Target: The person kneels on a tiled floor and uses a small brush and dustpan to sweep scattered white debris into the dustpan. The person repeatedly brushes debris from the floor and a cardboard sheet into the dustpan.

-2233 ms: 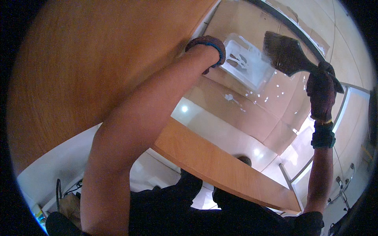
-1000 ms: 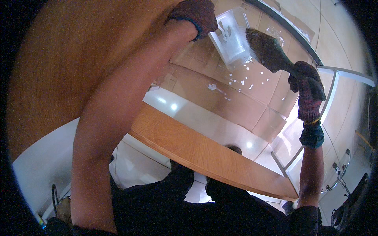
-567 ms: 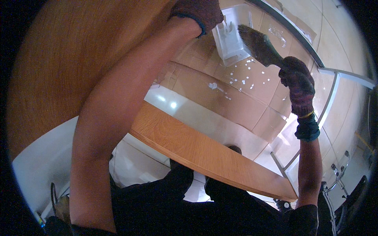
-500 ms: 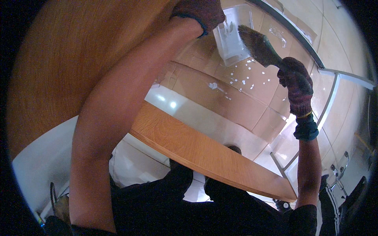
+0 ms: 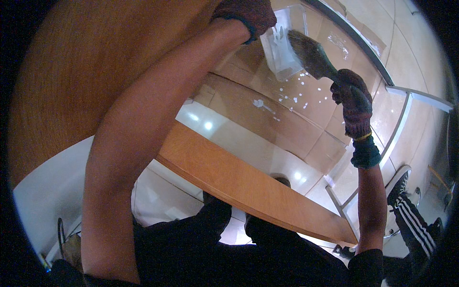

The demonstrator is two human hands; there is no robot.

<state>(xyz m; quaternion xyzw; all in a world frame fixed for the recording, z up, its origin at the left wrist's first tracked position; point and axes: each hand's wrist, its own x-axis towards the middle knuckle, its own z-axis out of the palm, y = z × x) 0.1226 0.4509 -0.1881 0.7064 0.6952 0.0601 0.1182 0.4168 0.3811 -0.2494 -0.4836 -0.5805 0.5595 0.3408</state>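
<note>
My left hand (image 5: 246, 18), in a dark red knitted glove, is closed at the side of a clear plastic tub (image 5: 290, 60) and grips its edge. Most of those fingers are hidden behind the back of the hand. White liquid, like paint, coats the tub's inside. My right hand (image 5: 354, 98), gloved in dark red with a green cuff, is wrapped around the handle of a wide paintbrush (image 5: 308, 52). The dark bristles point up and left, over the tub's right side. Whether they touch it, I cannot tell.
Cardboard sheets (image 5: 239, 93) spotted with white drops cover the floor below. A wooden panel (image 5: 248, 186) crosses in front of my legs, and a large wooden surface (image 5: 62, 95) fills the left. Pale metal bars (image 5: 399, 122) stand at right. Another person's striped leg and shoe (image 5: 401, 186) show at lower right.
The tub has shifted slightly right and tilted a little, along with my left hand. My right hand has moved slightly left with the paintbrush. Another person's foot has stepped forward at right.
</note>
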